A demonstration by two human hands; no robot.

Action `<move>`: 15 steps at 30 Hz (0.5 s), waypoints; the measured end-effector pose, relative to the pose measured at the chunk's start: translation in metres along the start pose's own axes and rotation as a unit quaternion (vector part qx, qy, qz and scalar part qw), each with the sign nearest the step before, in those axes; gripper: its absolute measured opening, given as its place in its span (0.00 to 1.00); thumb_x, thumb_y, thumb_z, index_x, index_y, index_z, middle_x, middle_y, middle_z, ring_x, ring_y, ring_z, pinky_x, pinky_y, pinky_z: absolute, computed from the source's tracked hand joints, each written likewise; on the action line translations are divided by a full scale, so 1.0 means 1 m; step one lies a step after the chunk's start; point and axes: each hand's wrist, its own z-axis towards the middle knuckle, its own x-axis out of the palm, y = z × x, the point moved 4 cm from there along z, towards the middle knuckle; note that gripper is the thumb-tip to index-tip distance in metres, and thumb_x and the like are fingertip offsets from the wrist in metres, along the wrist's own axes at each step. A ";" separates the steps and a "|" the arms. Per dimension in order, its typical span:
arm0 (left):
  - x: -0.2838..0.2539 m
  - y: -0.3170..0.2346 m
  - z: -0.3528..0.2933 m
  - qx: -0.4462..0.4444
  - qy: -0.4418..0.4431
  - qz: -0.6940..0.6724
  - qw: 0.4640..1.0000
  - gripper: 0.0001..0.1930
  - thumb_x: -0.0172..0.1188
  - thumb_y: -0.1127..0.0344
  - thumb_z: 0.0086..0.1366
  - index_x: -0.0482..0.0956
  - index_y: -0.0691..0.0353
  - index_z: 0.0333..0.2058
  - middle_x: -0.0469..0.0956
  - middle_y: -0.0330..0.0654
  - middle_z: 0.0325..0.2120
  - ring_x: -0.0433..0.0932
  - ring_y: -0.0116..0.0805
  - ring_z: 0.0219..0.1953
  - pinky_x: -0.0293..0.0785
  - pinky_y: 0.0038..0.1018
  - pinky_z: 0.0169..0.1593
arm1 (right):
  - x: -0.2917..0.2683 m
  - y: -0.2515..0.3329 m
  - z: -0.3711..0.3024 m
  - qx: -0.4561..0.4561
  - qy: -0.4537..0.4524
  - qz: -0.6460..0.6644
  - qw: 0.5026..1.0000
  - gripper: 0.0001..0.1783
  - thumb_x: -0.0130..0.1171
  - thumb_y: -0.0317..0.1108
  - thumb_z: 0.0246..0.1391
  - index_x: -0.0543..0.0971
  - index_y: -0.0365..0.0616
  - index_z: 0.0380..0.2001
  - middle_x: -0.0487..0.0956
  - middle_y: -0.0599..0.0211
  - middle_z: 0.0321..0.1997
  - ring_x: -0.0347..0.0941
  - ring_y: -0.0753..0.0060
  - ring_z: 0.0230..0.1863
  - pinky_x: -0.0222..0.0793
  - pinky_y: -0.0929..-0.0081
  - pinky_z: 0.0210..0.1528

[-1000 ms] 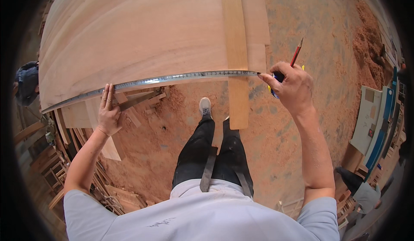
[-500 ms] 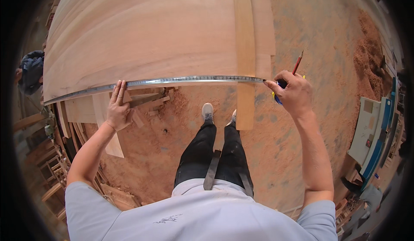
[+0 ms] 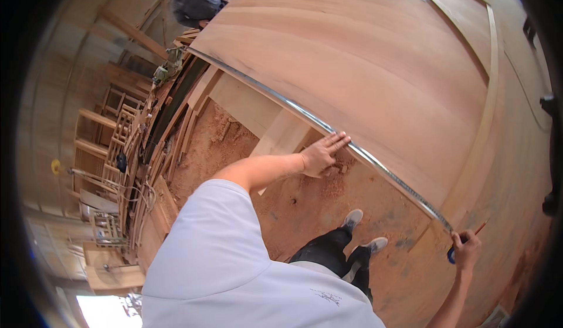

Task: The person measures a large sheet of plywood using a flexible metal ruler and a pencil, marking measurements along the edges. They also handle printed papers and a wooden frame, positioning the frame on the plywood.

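Your left hand (image 3: 319, 157) rests at the near edge of the broad wooden panel (image 3: 352, 64), its fingers stretched out flat over the blade of the tape measure (image 3: 404, 186), laid on it rather than wrapped around it. That blade runs along the edge, from the far left corner of the panel, past your fingertips, to your right hand (image 3: 466, 249). There your fingers are closed on the tape measure, its blue case (image 3: 451, 255) showing just beside them. A pencil (image 3: 482, 226) pokes out from the same hand; it seems to be tucked between your fingers, though the blur makes its exact hold hard to tell.

Near your right hand, the blade crosses a long pale wooden strip (image 3: 482, 123), whose near end juts out past the panel. A second, slanted strip (image 3: 448, 23) lies farther up on the panel. Beyond the far left corner is a co-worker in dark clothing (image 3: 198, 2). Your shoes (image 3: 352, 218) stand on the sawdust-covered floor (image 3: 293, 208) below the edge.
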 end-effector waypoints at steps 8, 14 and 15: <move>-0.028 -0.007 0.010 0.014 -0.076 -0.029 0.997 0.19 0.69 0.54 0.55 0.83 0.67 0.20 0.57 0.67 0.70 0.53 0.68 0.74 0.52 0.56 0.75 | -0.013 0.064 -0.004 0.052 0.080 0.030 0.995 0.16 0.79 0.42 0.48 0.87 0.39 0.24 0.83 0.61 0.21 0.77 0.73 0.22 0.73 0.69 0.28; -0.014 -0.001 0.009 0.001 -0.060 -0.012 0.998 0.17 0.64 0.54 0.55 0.87 0.64 0.24 0.55 0.67 0.72 0.51 0.68 0.75 0.47 0.54 0.77 | 0.035 0.121 0.019 0.008 0.118 -0.071 0.990 0.30 0.73 0.66 0.46 0.89 0.47 0.31 0.87 0.60 0.30 0.85 0.60 0.34 0.79 0.63 0.41; -0.009 0.002 0.006 0.000 -0.067 -0.012 0.998 0.16 0.65 0.54 0.54 0.87 0.64 0.24 0.54 0.67 0.72 0.50 0.67 0.75 0.46 0.53 0.77 | 0.046 0.139 0.023 -0.006 0.136 -0.077 0.988 0.31 0.72 0.68 0.47 0.89 0.48 0.31 0.87 0.61 0.30 0.86 0.61 0.34 0.80 0.63 0.41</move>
